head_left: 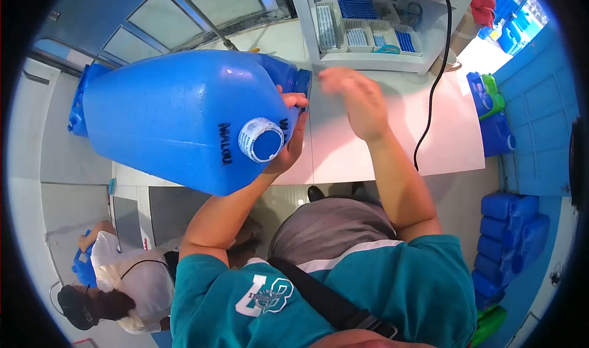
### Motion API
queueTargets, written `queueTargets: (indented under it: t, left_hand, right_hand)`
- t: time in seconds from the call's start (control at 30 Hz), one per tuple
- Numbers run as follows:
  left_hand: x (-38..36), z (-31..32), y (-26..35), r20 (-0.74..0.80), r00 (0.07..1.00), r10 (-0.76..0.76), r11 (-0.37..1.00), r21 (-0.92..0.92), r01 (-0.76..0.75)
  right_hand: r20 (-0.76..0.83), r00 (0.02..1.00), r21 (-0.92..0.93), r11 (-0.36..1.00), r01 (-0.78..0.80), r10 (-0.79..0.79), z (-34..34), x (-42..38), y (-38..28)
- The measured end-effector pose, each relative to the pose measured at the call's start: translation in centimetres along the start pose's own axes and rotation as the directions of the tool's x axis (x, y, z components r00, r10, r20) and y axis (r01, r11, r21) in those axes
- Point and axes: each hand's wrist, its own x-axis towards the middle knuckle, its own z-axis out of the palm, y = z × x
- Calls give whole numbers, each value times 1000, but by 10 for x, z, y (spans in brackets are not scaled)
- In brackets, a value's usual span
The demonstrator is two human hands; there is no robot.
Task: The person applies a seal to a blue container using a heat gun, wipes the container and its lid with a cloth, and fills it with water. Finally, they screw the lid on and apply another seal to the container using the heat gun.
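A large blue water jug (165, 115) lies on its side at table height on the left, with black lettering near its neck. A white seal with printing wraps its round blue cap (267, 144). My left hand (291, 136) is closed around the edge of the jug by the cap, its fingers curled over the top and the palm partly hidden. Behind it, a second blue container (282, 71) is mostly hidden. My right hand (359, 106) is raised over the white table, apart from the jug, holding nothing, its fingertips blurred.
The white table (392, 133) bears a shelf unit (368, 66) with small baskets of blue and white items. A black cable (434, 96) hangs across the table. Blue jugs (509, 237) are stacked at right. Another person (129, 274) bends at lower left beside a blue container.
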Motion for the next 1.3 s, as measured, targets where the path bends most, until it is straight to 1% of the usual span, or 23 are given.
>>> queueTargets:
  t: [0.03, 0.07, 0.1, 0.2, 0.23, 0.27, 0.3, 0.33, 0.37, 0.5, 0.57, 0.6, 0.63, 0.67, 0.73, 0.83, 0.97, 1.03, 1.07, 1.1, 1.13, 1.2, 1.3]
  left_hand:
    - [1, -1, 0, 3, 1000, -7, 1000, -15, 7]
    - [2, -3, 0, 5, 1000, -12, 999, -32, 12]
    - [3, -3, 0, 3, 1000, -5, 1000, -30, 5]
    - [-3, 7, 4, -125, 992, 32, 988, -143, -50]
    - [-12, -2, -16, 53, 994, -98, 992, -75, 102]
    - [-24, -6, -49, 107, 973, -205, 978, 55, 200]
    - [-33, -13, -87, 146, 940, -307, 942, 190, 278]
    - [-39, -23, -124, 110, 968, -227, 924, 337, 178]
    - [-39, -38, -152, 87, 986, -139, 874, 478, 81]
    - [-19, -102, -165, 145, 973, -180, 893, 438, 100]
    - [7, -126, -148, 136, 967, -213, 905, 400, 143]
    - [26, -141, -129, 108, 978, -180, 918, 377, 127]
    - [48, -160, -105, 113, 977, -181, 873, 476, 106]
    - [60, -178, -99, 50, 934, -355, 934, 71, 351]
    - [93, -206, -69, -171, 827, -536, 798, -422, 430]
    - [130, -246, -69, -226, 548, -806, 572, -537, 619]
    - [125, -268, -150, 58, 516, -855, 422, -501, 755]
    - [126, -266, -164, 160, 502, -850, 372, -491, 788]
    - [128, -269, -170, 276, 467, -840, 308, -467, 829]
    - [132, -255, -149, -78, 451, -889, 458, -162, 874]
    - [123, -262, -141, -93, 455, -885, 465, -168, 869]
    - [96, -272, -123, -262, 634, -727, 686, -258, 680]
    - [5, -231, -76, -538, 693, -480, 877, -316, 362]
  right_hand:
    - [-4, 1000, 3, 1000, 4, -4, 5, 2, 2]
    - [-197, 933, 17, 952, -305, 303, 17, 4, 5]
    - [-365, 740, 86, 812, -577, 565, 24, 7, 6]
    - [-106, 833, 236, 827, -510, 543, 28, -2, 33]
    - [-116, 964, -201, 945, -257, 238, 7, -7, 78]
    - [-109, 962, -199, 942, -269, 251, -1, -15, 74]
    - [-194, 960, -528, 803, -276, 202, -10, -19, 63]
    - [-252, 961, -786, 555, -273, 115, -21, -19, 53]
    - [-275, 948, -768, 557, -317, 160, -29, -24, 43]
    - [-217, 963, -778, 567, -270, 161, -39, -45, 9]
    - [-349, 928, -296, 924, -243, 132, -48, -54, 15]
    - [-343, 930, -295, 925, -240, 131, -53, -57, 11]
    - [-343, 891, 218, 948, -234, 299, -58, -59, 5]
    - [-255, 858, 673, 719, -173, 445, -59, -59, -1]
    - [-140, 892, 791, 591, -159, 429, -51, -55, -7]
    - [-230, 804, 511, 771, -380, 549, -29, -39, 6]
    - [-210, 788, 358, 795, -489, 579, 14, 4, 42]
    - [-103, 863, 2, 868, -496, 494, 33, 30, 55]
    - [-93, 871, -7, 875, -485, 482, 41, 42, 62]
    - [-130, 875, -94, 873, -479, 466, 48, 53, 69]
    - [-166, 879, -180, 863, -472, 447, 51, 62, 78]
    - [-173, 902, -230, 874, -428, 396, 49, 74, 105]
    - [-309, 857, -184, 858, -480, 413, 47, 87, 126]
